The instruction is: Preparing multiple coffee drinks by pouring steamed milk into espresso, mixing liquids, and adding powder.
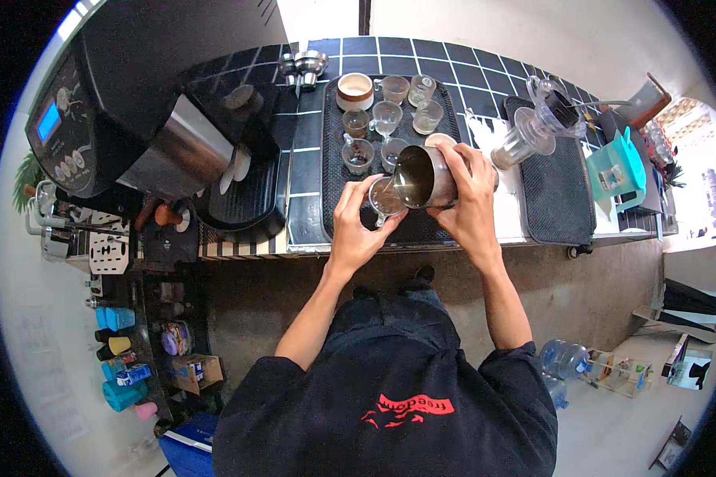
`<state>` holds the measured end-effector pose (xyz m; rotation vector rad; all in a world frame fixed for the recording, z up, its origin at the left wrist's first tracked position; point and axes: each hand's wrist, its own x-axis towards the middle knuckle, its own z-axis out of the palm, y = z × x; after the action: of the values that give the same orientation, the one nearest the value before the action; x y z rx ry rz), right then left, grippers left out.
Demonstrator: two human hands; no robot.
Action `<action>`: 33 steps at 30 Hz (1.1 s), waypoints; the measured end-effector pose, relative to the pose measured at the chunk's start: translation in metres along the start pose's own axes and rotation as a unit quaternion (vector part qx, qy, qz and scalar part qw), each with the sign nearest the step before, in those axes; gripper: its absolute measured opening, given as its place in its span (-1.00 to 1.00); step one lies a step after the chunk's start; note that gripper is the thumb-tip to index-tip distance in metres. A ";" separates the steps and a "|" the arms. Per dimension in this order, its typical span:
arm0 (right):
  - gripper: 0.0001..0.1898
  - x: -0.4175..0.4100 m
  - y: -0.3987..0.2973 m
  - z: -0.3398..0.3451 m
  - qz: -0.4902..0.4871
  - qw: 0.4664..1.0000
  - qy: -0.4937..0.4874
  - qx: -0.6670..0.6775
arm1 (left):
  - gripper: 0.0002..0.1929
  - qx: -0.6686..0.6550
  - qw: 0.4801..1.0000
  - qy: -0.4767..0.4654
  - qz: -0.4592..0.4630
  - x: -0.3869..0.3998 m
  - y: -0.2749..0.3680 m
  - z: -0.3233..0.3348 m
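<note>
A small clear glass cup [387,198] is in my left hand [358,222], its handle pointing toward me. My right hand [470,200] grips a stainless steel pitcher [425,177] and tips it leftward, its rim over the cup. Liquid shows inside the pitcher; whether it is running into the cup is hard to tell. Both hands are above a black textured mat [329,128]. Just beyond them stand several small glass cups, among them one with dark residue [358,156] and one with pale liquid [428,117]. A brown-and-white ceramic cup [355,92] stands at the mat's far left.
On the left is a large black coffee machine [155,119] with a drip tray [244,206]. Metal cups [310,64] stand behind the mat. To the right are a clear brewing device [525,137], a second black mat [558,203] and a turquoise pitcher [617,170].
</note>
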<state>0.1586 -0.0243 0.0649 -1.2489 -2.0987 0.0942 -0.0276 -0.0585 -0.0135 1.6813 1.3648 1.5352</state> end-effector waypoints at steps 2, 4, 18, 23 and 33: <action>0.01 0.000 -0.001 0.000 0.000 1.000 0.002 -0.002 | -0.36 0.000 1.000 0.001 0.000 0.000 0.003 -0.001; 0.01 0.000 -0.001 0.001 0.000 1.000 0.004 -0.004 | -0.36 0.001 1.000 0.003 0.001 -0.001 0.002 -0.003; 0.04 -0.004 -0.003 0.005 0.012 1.000 -0.012 -0.004 | -0.37 -0.014 1.000 0.017 0.004 -0.002 -0.002 -0.003; 0.01 -0.005 -0.005 0.006 0.022 1.000 -0.010 0.010 | -0.37 -0.019 1.000 0.016 0.005 -0.002 -0.002 -0.004; -0.02 -0.012 0.003 0.010 0.083 0.995 0.012 0.060 | -0.36 -0.036 0.999 -0.007 -0.036 0.000 0.002 -0.016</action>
<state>0.1586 -0.0299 0.0496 -1.3427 -1.9348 0.2748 -0.0419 -0.0632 -0.0077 1.5794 1.3333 1.5117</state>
